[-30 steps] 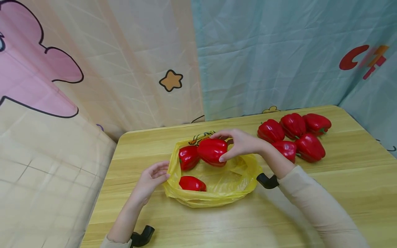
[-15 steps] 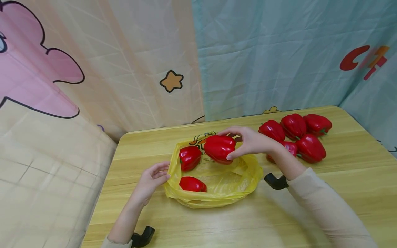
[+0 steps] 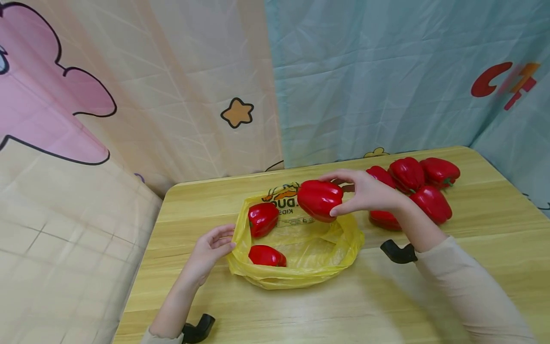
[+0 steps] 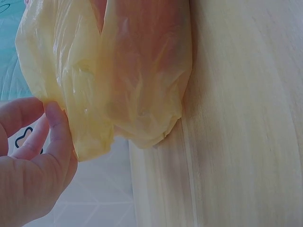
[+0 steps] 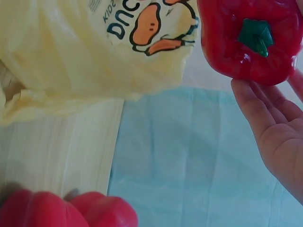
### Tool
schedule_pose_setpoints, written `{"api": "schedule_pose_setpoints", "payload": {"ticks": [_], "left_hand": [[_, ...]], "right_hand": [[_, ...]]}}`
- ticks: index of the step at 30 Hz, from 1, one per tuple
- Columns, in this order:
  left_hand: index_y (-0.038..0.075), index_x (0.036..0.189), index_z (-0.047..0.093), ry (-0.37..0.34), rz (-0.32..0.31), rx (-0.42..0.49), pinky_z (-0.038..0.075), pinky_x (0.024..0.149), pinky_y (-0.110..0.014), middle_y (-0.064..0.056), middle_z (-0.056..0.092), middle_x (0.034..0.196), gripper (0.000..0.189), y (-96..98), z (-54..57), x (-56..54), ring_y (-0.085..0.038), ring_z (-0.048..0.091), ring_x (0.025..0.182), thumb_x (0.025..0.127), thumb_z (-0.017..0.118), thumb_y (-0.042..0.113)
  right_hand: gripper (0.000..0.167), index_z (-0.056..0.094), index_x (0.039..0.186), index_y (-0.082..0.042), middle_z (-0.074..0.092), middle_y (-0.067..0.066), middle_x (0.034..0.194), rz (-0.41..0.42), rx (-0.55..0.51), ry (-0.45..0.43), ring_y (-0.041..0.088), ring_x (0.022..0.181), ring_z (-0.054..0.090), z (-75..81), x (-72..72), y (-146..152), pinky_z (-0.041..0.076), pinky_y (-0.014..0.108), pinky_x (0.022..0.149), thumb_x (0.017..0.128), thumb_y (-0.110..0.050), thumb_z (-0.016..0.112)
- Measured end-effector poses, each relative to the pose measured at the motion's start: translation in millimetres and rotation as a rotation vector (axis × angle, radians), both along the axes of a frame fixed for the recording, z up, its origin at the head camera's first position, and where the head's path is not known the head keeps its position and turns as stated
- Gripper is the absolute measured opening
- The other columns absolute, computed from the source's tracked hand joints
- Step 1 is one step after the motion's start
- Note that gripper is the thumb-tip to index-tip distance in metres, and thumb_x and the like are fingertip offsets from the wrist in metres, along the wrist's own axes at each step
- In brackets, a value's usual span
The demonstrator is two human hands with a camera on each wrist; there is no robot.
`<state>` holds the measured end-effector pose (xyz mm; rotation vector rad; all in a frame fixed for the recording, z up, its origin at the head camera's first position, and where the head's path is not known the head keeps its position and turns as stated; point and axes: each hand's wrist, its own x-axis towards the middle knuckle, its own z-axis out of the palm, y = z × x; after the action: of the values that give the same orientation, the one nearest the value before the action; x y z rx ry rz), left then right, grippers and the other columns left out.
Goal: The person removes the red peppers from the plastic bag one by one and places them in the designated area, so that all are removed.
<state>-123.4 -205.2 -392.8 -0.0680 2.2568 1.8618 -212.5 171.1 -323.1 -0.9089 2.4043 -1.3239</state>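
Observation:
My right hand grips a red bell pepper above the right back part of a yellow plastic bag. In the right wrist view this bell pepper turns its green stem toward the camera, with fingers under its side. My left hand pinches the bag's left rim, and the left wrist view shows thumb and finger on the thin plastic. Inside the wide-mouthed bag lie two more red peppers, one at the back left and one at the front left.
Several red bell peppers lie grouped on the right back of the wooden table; my right forearm partly covers them. A printed curtain hangs behind the table's far edge. Black wrist mounts stick out from both sleeves.
My right hand has moved right and slightly back with the pepper, uncovering the printing on the bag. The left hand and the two peppers in the bag have stayed put.

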Motion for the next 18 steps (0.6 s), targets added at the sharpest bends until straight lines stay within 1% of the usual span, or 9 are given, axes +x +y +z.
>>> {"api": "schedule_pose_setpoints", "payload": {"ticks": [3, 7, 9, 14, 18], "left_hand": [[-0.003, 0.13, 0.047, -0.001, 0.002, -0.002, 0.049, 0.082, -0.023, -0.02, 0.052, 0.125, 0.045, 0.1, -0.1, -0.4, -0.026, 0.054, 0.108, 0.086, 0.059, -0.004], [-0.003, 0.13, 0.047, -0.001, 0.003, -0.001, 0.049, 0.082, -0.023, -0.02, 0.052, 0.125, 0.045, 0.2, -0.6, -0.1, -0.026, 0.054, 0.108, 0.086, 0.059, -0.003], [-0.003, 0.13, 0.047, -0.001, 0.001, -0.001, 0.049, 0.082, -0.023, -0.02, 0.052, 0.124, 0.045, 0.2, -0.7, 0.0, -0.026, 0.054, 0.108, 0.086, 0.06, -0.003], [-0.003, 0.13, 0.048, 0.0, 0.001, -0.003, 0.049, 0.082, -0.023, -0.02, 0.053, 0.123, 0.045, 0.4, -0.6, 0.1, -0.026, 0.054, 0.108, 0.087, 0.06, -0.003], [-0.002, 0.13, 0.047, -0.003, 0.003, -0.004, 0.049, 0.082, -0.022, -0.02, 0.053, 0.123, 0.045, 0.6, -0.2, -0.1, -0.025, 0.054, 0.108, 0.087, 0.06, -0.002]], "right_hand": [[0.064, 0.052, 0.128, -0.011, 0.054, 0.004, 0.125, -0.012, -0.003, 0.004, 0.024, 0.11, 0.049, 0.0, 0.2, 7, 0.05, 0.04, 0.086, 0.072, -0.022, 0.081], [0.063, 0.051, 0.128, -0.011, 0.054, 0.005, 0.124, -0.023, -0.034, -0.006, 0.024, 0.107, 0.051, 0.6, 2.2, 15, 0.052, 0.036, 0.08, 0.073, -0.019, 0.08], [0.063, 0.051, 0.128, -0.011, 0.054, 0.004, 0.123, -0.037, -0.042, -0.01, 0.024, 0.105, 0.053, 1.8, 3.9, 20, 0.052, 0.034, 0.08, 0.073, -0.017, 0.08], [0.064, 0.051, 0.129, -0.013, 0.055, 0.003, 0.122, -0.097, -0.001, -0.004, 0.023, 0.104, 0.055, 6.5, 8.4, 32, 0.051, 0.031, 0.082, 0.073, -0.018, 0.08], [0.064, 0.051, 0.129, -0.013, 0.056, 0.005, 0.121, -0.135, 0.019, 0.0, 0.024, 0.104, 0.055, 9.9, 10.7, 40, 0.052, 0.033, 0.078, 0.072, -0.017, 0.08]]}}
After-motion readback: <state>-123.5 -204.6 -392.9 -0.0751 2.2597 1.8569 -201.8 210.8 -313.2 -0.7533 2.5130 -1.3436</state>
